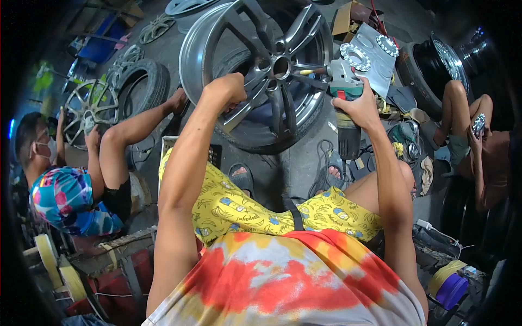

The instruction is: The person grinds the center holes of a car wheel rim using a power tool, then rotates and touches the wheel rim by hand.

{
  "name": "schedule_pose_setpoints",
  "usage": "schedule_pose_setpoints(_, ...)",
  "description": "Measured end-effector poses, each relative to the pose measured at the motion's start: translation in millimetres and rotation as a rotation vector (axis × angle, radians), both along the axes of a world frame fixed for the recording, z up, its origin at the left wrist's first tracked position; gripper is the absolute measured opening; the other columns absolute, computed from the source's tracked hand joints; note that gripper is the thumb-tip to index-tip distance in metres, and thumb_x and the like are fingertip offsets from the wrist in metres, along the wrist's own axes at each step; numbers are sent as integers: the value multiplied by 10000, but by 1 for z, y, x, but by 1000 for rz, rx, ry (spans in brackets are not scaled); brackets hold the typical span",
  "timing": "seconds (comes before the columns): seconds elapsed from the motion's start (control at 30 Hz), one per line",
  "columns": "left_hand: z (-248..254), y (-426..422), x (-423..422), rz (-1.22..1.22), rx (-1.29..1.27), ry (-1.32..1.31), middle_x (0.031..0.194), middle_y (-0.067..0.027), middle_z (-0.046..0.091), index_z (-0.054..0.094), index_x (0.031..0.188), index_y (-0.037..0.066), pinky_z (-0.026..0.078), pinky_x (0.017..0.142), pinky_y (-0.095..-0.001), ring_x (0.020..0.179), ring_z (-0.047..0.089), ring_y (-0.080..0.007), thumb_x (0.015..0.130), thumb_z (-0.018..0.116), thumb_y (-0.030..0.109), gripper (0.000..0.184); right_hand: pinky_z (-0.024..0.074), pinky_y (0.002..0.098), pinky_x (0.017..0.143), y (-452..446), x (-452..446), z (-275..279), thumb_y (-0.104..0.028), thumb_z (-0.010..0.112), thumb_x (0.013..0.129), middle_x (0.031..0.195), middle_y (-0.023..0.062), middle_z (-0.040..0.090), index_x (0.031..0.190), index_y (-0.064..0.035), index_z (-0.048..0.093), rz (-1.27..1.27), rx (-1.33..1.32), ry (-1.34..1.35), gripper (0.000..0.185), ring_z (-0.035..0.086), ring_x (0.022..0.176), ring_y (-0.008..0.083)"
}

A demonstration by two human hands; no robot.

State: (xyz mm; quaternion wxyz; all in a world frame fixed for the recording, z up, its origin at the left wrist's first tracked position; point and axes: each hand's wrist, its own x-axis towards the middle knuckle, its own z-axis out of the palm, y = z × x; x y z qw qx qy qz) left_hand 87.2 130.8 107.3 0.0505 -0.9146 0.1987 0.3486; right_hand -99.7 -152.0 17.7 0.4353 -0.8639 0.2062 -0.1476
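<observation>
Left hand (227, 89) bent against left part of large grey metal multi-spoke wheel rim (278, 100), apparently steadying it; fingers partly hidden, cannot tell whether gripping; right of rim, tan tapered bit (311, 71) pointing toward it, green-and-black silver-headed power tool (348, 133) wrapped by right hand (361, 106), likely for control

A grey alloy wheel (274, 77) with glossy paired spokes is standing tilted, its spoked face and round centre hole showing. Beside its right edge in the view, a power tool (345, 85) is pointing its slim, yellowish tip leftward over a spoke; its silver-and-teal head is sitting above a dark body.
</observation>
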Motion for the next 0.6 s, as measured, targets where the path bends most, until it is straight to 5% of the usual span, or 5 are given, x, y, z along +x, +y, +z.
schedule_pose_setpoints(0.07,-3,2,-5,31,-18,-22,786,-218,734,674,1031,-104,579,627,-435,663,738,-317,866,626,120,283,496,413,1005,3,0,-4,-355,894,588,1241,252,650,1385,29,465,-16,100,13,983,650,1144,353)
schedule_pose_setpoints(0.23,-12,16,-14,-61,-170,-227,909,-237,752,692,1052,-70,586,783,-464,831,755,-371,868,650,148,288,486,398,1007,14,6,-13,-348,893,604,1229,233,641,1391,23,455,-47,19,-43,973,635,1135,319)
schedule_pose_setpoints(0.33,-21,16,-29,-172,-543,-573,1108,-249,687,711,1061,-31,516,946,-487,1064,663,-419,890,695,205,292,478,384,1005,27,15,-7,-339,892,614,1222,221,631,1389,26,450,-41,51,-34,965,622,1128,296)
schedule_pose_setpoints(0.4,-26,4,-45,-251,-774,-643,1069,-228,675,731,1010,-15,517,907,-489,994,656,-419,903,686,200,244,480,384,1002,33,18,-6,-334,887,618,1219,222,632,1389,32,447,-37,55,-16,961,624,1123,298)
schedule_pose_setpoints(0.6,-84,-38,-92,42,-1031,61,957,-227,763,742,1087,-70,567,836,-383,896,753,-285,934,701,499,591,508,429,980,35,29,-26,-372,900,623,1215,221,668,1358,-12,463,-78,14,-14,928,662,1129,339)
